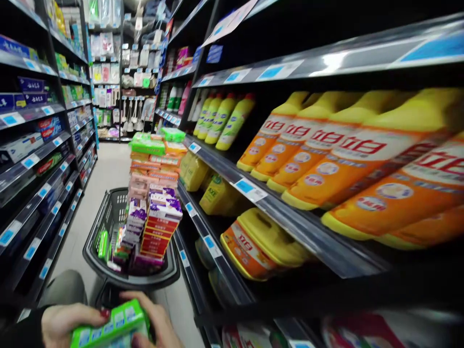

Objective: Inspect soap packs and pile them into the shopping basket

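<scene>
At the bottom of the head view, my left hand (70, 319) grips the left side of a green packet (121, 319) with pale blue and white print; its thumb, with a dark red nail, lies on top. My right hand (159, 321) is closed round the packet's right end. What the packet contains does not show. Just beyond stands a dark grey shopping basket (94, 253) with stacked boxes and packs. Purple-and-white boxes (165, 205) and orange packs (139, 166) form tall piles, topped by green packs (147, 143). Another green pack (103, 245) stands inside at the left.
On the right, a shelf (290, 212) carries orange-and-yellow detergent bottles (326, 162) and slimmer yellow bottles (232, 121). Along the left runs a shelf with toothpaste boxes (50, 128). A pale floor (112, 162) leads to a rack of hanging goods (134, 111).
</scene>
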A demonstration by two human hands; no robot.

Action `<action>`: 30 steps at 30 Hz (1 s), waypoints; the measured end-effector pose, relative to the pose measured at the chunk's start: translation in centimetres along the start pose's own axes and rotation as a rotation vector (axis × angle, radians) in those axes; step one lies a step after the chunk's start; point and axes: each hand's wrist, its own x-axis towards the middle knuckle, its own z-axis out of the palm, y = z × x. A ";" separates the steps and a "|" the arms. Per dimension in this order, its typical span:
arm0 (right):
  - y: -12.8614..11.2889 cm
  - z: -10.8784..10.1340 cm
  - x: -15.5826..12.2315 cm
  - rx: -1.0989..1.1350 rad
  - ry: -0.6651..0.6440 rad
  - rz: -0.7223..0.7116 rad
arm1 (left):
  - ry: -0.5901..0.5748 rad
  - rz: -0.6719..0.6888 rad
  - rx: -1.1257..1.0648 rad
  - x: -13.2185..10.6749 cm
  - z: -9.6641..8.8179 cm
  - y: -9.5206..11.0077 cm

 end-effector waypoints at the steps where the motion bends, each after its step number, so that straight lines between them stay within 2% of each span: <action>1: -0.4 0.2 -0.4 0.013 0.015 0.030 | -0.038 0.023 -0.045 -0.4 0.4 -0.5; 2: -0.8 0.4 -0.7 0.049 0.033 0.058 | -0.058 0.076 -0.078 -0.9 0.8 -0.9; 4: -1.1 0.6 -1.2 0.176 0.096 0.097 | 0.000 0.267 -0.071 -1.8 1.5 -1.6; 6: -1.2 0.9 -1.5 0.277 0.178 0.123 | 0.166 0.470 0.007 -2.2 2.0 -2.5; 8: -1.1 1.3 -1.5 0.325 0.222 0.140 | 0.364 0.590 0.119 -2.2 2.4 -3.6; 10: -1.0 1.6 -1.5 0.323 0.207 0.142 | 0.515 0.601 0.257 -1.8 2.7 -4.3; 12: -0.9 1.7 -1.4 0.279 0.179 0.133 | 0.603 0.598 0.404 -1.6 2.8 -4.5; 14: -0.8 1.5 -1.4 0.215 0.150 0.107 | 0.626 0.599 0.506 -1.6 2.9 -4.4; 17: -0.7 0.8 -1.7 0.196 0.056 0.032 | 0.625 0.615 0.517 -1.7 2.7 -4.2; 21: -1.5 0.5 -2.4 0.415 -0.107 0.017 | 0.640 0.633 0.466 -1.7 2.1 -4.5; 26: -2.2 0.9 -2.4 0.439 -0.028 0.055 | 0.705 0.579 0.479 -1.6 1.8 -4.6; 30: -1.6 0.5 -1.8 0.444 -0.044 0.036 | 0.736 0.607 0.415 -1.1 1.7 -4.3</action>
